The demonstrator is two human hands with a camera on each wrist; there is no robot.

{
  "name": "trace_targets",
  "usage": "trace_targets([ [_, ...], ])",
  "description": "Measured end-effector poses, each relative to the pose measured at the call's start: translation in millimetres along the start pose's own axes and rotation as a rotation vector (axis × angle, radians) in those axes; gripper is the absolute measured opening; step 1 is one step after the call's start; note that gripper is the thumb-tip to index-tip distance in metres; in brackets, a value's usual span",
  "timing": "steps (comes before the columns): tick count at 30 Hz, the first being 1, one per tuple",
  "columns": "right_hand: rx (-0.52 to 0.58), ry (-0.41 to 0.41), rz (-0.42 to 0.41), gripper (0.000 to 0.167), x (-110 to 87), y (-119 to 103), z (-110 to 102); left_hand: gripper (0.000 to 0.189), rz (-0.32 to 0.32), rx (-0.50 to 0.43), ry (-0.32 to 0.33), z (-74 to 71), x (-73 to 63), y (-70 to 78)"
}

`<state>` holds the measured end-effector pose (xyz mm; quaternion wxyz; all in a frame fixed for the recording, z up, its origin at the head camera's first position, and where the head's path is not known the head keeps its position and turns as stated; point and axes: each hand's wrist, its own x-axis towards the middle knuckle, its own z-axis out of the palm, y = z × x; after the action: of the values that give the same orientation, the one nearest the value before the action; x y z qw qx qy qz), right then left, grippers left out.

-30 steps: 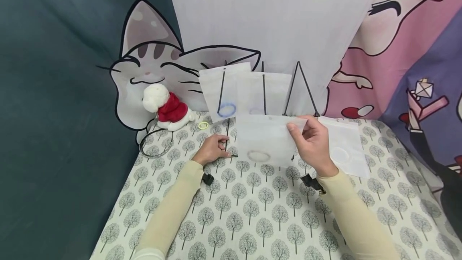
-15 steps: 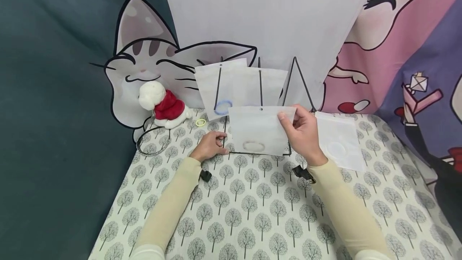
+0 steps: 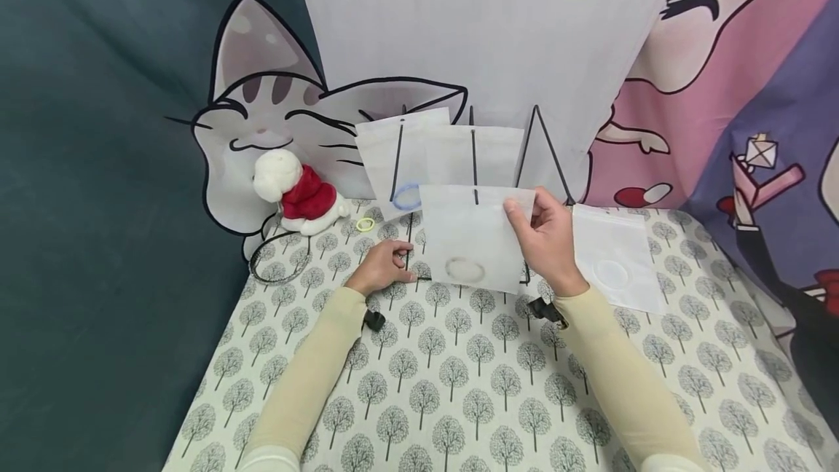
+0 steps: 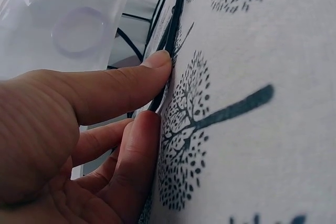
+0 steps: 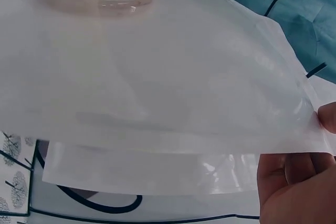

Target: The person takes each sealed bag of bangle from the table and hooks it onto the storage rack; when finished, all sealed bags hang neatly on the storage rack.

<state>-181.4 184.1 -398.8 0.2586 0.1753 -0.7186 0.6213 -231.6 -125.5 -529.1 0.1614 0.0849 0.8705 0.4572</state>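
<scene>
My right hand [image 3: 552,239] pinches the upper right corner of a frosted zip bag [image 3: 478,239]. A pale brownish bangle [image 5: 118,8] shows inside it. The tip of a black prong overlaps the bag's upper middle in the head view. My left hand [image 3: 383,268] pinches the base wire of a black wire display rack [image 4: 167,45] between thumb and fingers, low by the tablecloth. Two similar bags hang on the rack's prongs behind: a left bag [image 3: 393,148] with a blue bangle [image 3: 406,197], and a middle bag [image 3: 501,151] partly covered by the held one.
Another frosted bag [image 3: 639,246] with a clear bangle lies on the tree-print tablecloth [image 3: 452,384] at right. On the left sit a white plush toy [image 3: 308,199] in red, a yellow ring [image 3: 365,224] and a dark hoop [image 3: 278,279]. Printed curtains stand behind.
The bag in my right hand has shifted slightly up and turned to face the head camera more squarely. Its top now overlaps the middle prong's tip. My left hand keeps its grip.
</scene>
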Motion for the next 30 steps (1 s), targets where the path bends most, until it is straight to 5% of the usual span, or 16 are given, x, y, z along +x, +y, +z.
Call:
trace_targets([
  [21, -0.051, 0.090, 0.089, 0.021, 58.4, 26, 24, 0.075, 0.011, -0.017, 0.006, 2.7, 1.6, -2.7],
  [30, -0.057, 0.107, 0.136, 0.019, 70.2, 44, 18, 0.074, 0.022, 0.008, 0.004, 1.2, 3.0, -3.8],
])
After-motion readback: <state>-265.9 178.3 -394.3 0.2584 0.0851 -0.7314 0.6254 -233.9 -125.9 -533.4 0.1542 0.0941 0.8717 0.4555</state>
